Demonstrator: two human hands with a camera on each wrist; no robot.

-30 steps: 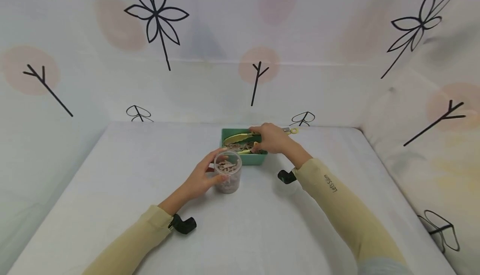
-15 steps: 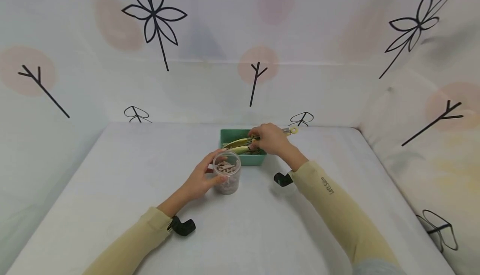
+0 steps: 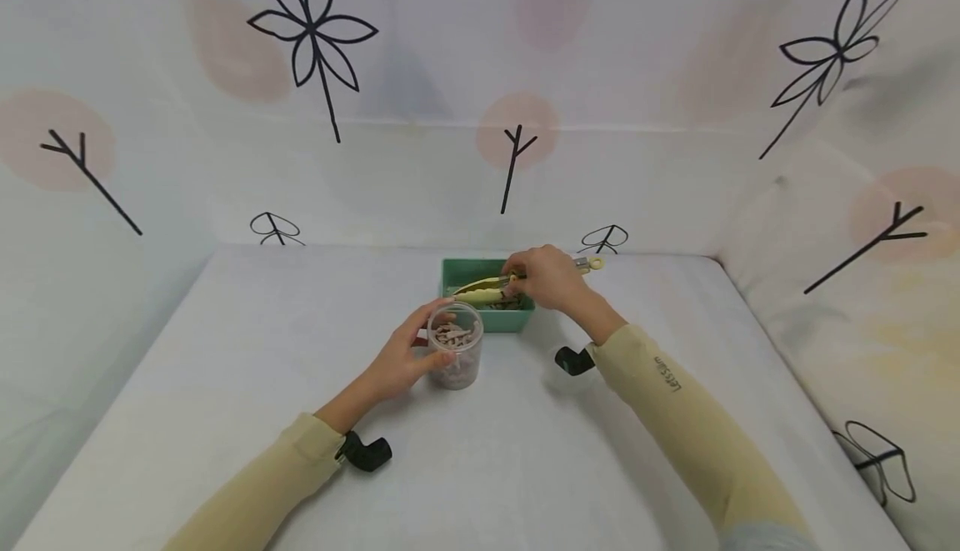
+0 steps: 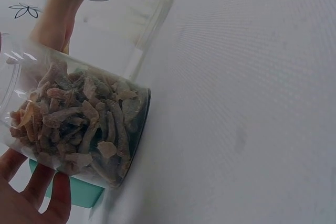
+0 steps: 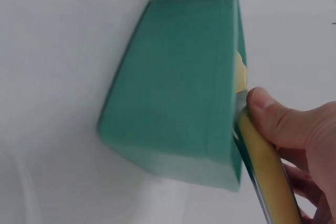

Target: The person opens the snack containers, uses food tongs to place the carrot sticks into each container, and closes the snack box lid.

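Observation:
A clear plastic jar (image 3: 461, 370) without a lid stands upright on the white table. My left hand (image 3: 396, 363) grips its side, fingers and thumb round the wall. Brownish dried strips and chunks (image 4: 89, 119) fill much of it in the left wrist view. Right behind the jar sits a green rectangular box (image 3: 504, 323), with similar bits at its bottom. My right hand (image 3: 553, 278) holds yellow-and-metal tongs (image 3: 480, 295) over the box, their yellow tips low inside it and close together. In the right wrist view, the box wall hides most of the tips.
The white-covered table (image 3: 480, 468) extends to both sides of the jar and toward me. A patterned cloth wall (image 3: 405, 176) rises behind the box. Black wrist cameras (image 3: 367, 453) jut out under both forearms.
The tongs' tips were spread wide over the bits and have come together. My right hand has shifted slightly to the right. The jar and my left hand have stayed in place.

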